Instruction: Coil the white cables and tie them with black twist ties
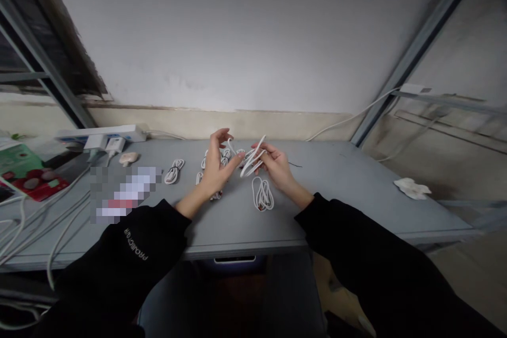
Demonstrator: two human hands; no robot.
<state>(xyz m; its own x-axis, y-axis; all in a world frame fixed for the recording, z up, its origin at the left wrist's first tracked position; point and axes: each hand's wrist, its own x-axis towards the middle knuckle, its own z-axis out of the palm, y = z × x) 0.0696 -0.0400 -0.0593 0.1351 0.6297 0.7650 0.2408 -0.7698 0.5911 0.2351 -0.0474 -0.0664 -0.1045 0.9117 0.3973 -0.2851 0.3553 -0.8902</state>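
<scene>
My right hand [277, 165] is raised over the grey table [348, 179] and pinches a white cable [253, 161] folded into loops. My left hand [217, 165] is beside it with fingers spread, its fingertips touching the cable's near end. A coiled white cable [263, 194] lies on the table just below my right hand. Another coiled cable [175, 171] lies to the left. Several more coiled cables [225, 154] sit behind my hands, partly hidden.
A white power strip [101, 136] with plugged chargers stands at the back left, with white cords [35, 222] trailing over the table's left edge. A red and green packet [27, 171] lies far left. A crumpled white tissue [412, 188] rests at the right. A wall is close behind.
</scene>
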